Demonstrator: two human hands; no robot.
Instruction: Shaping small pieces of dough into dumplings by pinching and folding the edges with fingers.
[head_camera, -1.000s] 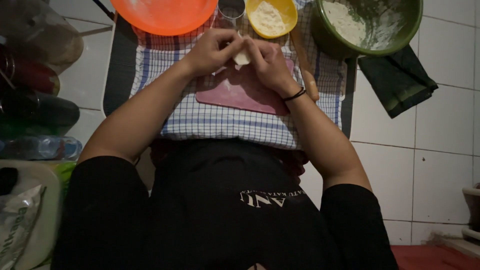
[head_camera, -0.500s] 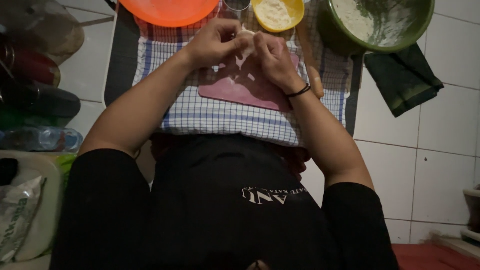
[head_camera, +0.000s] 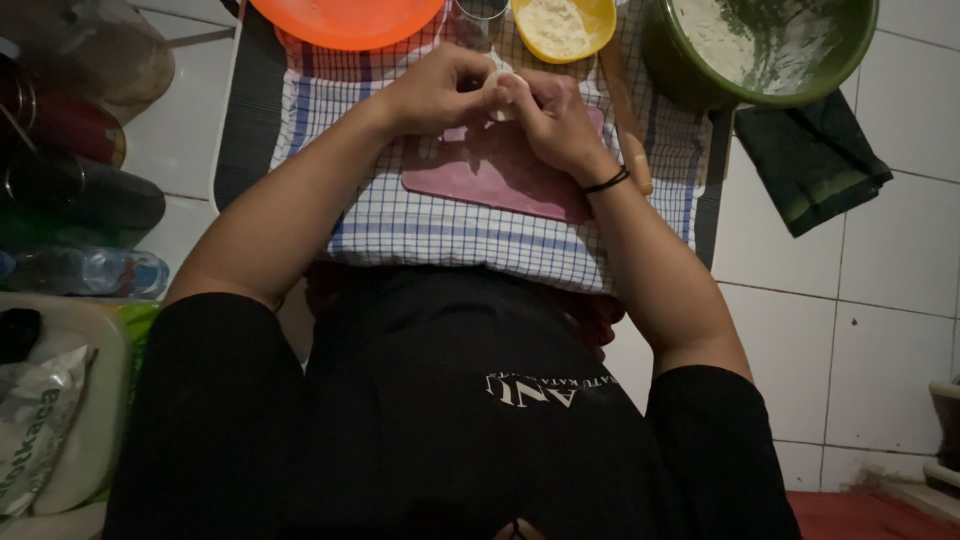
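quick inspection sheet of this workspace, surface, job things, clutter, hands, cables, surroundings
surface: checked cloth spread over a low board, with a pink cutting mat on top
job's things: small pale piece of dough pinched between both hands above the mat
clutter: orange plate, yellow bowl of flour, green bowl dusted with flour, wooden rolling pin beside the mat
grippers: left hand and right hand both on the dough; black band on the right wrist
cables: nothing seen
surroundings: white tiled floor, dark green cloth, bottles and a plastic bag at the left
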